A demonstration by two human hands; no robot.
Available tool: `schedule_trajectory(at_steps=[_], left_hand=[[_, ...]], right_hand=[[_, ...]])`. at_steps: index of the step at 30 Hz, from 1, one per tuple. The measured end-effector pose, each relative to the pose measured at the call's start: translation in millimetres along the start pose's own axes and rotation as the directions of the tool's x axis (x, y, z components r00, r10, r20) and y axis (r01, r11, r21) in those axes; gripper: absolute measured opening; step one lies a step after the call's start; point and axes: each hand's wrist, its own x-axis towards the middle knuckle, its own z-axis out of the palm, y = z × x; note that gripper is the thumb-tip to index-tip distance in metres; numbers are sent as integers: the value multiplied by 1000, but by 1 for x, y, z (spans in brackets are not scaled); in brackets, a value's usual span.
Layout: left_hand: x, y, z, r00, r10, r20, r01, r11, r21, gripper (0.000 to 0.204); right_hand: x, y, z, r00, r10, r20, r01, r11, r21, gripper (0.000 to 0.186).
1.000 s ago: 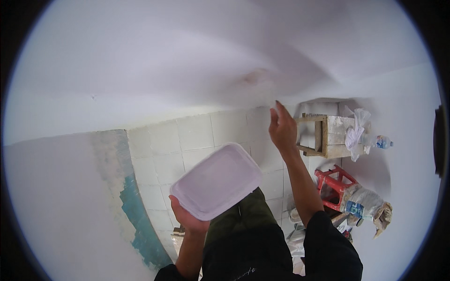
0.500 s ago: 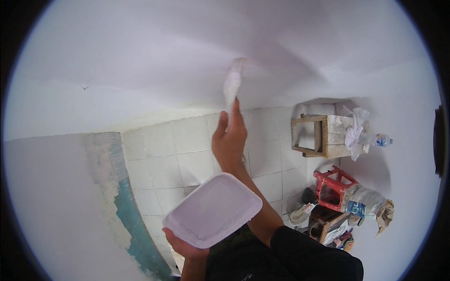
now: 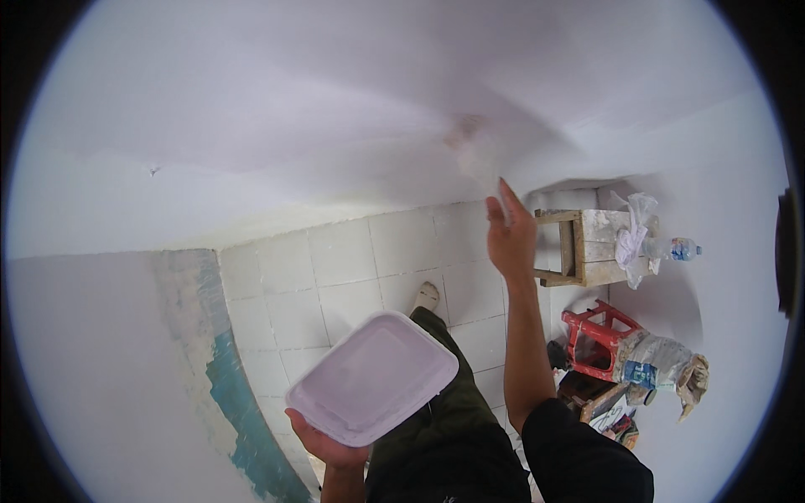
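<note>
In my left hand [image 3: 331, 444] is a pale lilac plastic tray [image 3: 369, 377] with a thin layer of lilac paint inside, gripped at its lower left corner. My right hand [image 3: 511, 239] is closed round the handle of a paintbrush [image 3: 474, 159], whose white upper part is smeared by motion. The brush head is at the white and pale lilac wall [image 3: 360, 101] above the tiles, in a shadowed patch; whether it touches cannot be told exactly. My foot [image 3: 426, 298] rests on the white tiled floor [image 3: 344, 251] below.
At right stand a spattered wooden stool [image 3: 599, 247] with plastic bags, a bottle [image 3: 683, 249], and a red plastic stool [image 3: 591, 335] with a sack [image 3: 658, 365] and clutter. A wall with peeling turquoise paint [image 3: 243, 427] is at left.
My right hand swung left with the brush half a second ago and is now back to the right. The tray sits lower and further left than a second ago. My foot has come into view.
</note>
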Motion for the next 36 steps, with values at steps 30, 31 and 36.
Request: schedule_trajectory(at_steps=[30,31,36], left_hand=[[-25,0,-16,998,58,24,-58,998,-2,69],[-24,-3,-20,999,42,20,-41,998,-37,70],[-25,-9,-17,999,3,42,4,986,-167,73]], right_hand=[[-27,26,-15,979,-123,-163,96,981,-167,41],[-27,33,-17,961,-122,-247,81,982,-171,40],[-45,19,16,913,-256,-317,169,946,-276,39]])
